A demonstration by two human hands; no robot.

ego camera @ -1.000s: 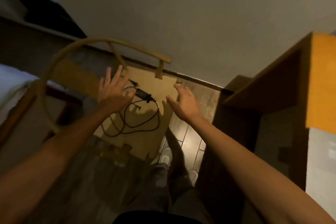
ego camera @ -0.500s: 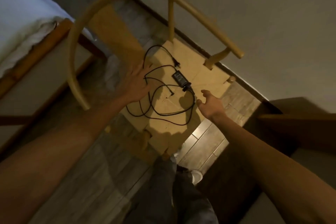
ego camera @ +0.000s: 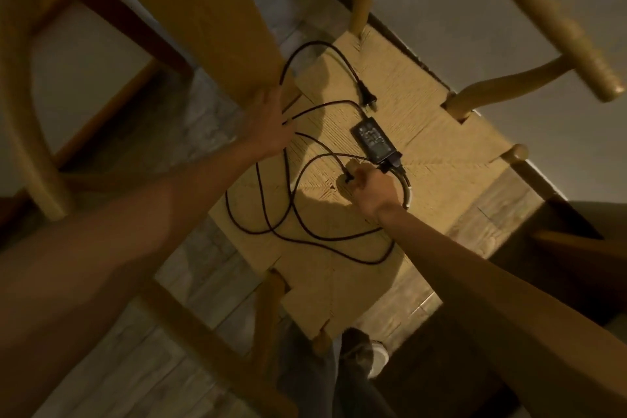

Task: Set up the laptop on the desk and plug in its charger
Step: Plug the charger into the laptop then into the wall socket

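A black laptop charger lies on the woven seat of a wooden chair (ego camera: 431,119). Its power brick (ego camera: 374,138) sits near the seat's middle, the wall plug (ego camera: 368,99) just beyond it, and the black cable (ego camera: 271,214) loops over the seat. My right hand (ego camera: 371,188) is closed around the cable's small connector end, right beside the brick. My left hand (ego camera: 269,125) rests with fingers spread at the seat's left edge, touching the cable where it passes over the edge. No laptop is in view.
The chair's curved back rail (ego camera: 543,20) arches overhead on the right and its arm (ego camera: 20,105) on the left. A dark wooden bed frame (ego camera: 112,20) stands at the left. A dark desk (ego camera: 583,241) sits at the right. My shoe (ego camera: 376,356) is on the plank floor.
The view has dropped much closer to the chair seat. My right hand moved in and closed on the connector end of the cable. My left hand slid to the seat's left edge.
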